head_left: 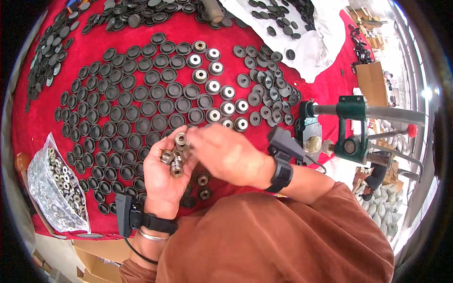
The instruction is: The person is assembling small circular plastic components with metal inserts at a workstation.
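Note:
My left hand (166, 172) is cupped, palm up, with several small metal ball bearings (176, 169) in it. Over its fingers reaches my right hand (231, 153), whose fingertips are smeared by motion beside the topmost bearing; whether they grip anything is hidden. Rows of round black plastic caps (125, 98) with raised rims lie beneath and beyond both hands. Some caps toward the right of the rows have bearings (228, 92) set in their centres. Near my left wrist, a couple more bearings (204, 194) sit in caps.
A red cloth (188, 33) covers the table. An open plastic bag of bearings (66, 188) lies at the left. Loose black discs with centre stubs (266, 89) lie right of the rows. A green hand press (351, 122) stands at the right edge. White sheeting (316, 49) lies beyond.

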{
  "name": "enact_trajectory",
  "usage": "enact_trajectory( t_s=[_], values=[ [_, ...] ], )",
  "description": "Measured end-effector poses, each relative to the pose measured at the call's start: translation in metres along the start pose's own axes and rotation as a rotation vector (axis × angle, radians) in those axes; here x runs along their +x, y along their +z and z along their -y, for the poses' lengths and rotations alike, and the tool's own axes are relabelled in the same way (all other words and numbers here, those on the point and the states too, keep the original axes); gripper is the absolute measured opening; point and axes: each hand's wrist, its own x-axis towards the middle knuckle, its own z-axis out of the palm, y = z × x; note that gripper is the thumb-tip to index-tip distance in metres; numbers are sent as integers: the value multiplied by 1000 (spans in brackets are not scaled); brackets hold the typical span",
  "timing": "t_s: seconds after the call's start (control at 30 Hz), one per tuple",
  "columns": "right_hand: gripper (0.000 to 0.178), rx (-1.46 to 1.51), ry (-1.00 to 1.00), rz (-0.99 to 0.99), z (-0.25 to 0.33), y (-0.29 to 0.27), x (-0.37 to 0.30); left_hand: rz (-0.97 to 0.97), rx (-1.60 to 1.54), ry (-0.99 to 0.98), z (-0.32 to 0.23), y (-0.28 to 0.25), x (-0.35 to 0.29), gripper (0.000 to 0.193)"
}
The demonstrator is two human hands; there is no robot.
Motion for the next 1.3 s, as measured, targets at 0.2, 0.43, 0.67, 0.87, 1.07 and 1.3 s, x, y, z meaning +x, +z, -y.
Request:
enact_trajectory(
  t_s=[0.2, 0.43, 0.67, 0.87, 1.07, 1.3],
  values=[
    [22, -172, 247, -69, -56, -4, 17, -161, 19, 52, 3, 15, -2, 36],
    [7, -215, 164, -34, -68, 10, 23, -137, 26, 49, 1, 14, -4, 37],
    [13, -55, 127, 20, -33, -9, 34, -176, 8, 46, 1, 12, -4, 39],
    [21, 180, -34, 134, -24, 5, 27, -180, 50, 20, 3, 11, -6, 37],
    [20, 45, 284, -20, -58, -11, 52, -196, 59, 20, 0, 15, -8, 43],
    [21, -88, 218, 39, -80, 0, 64, -184, 6, 1, -1, 13, -9, 43]
  ],
)
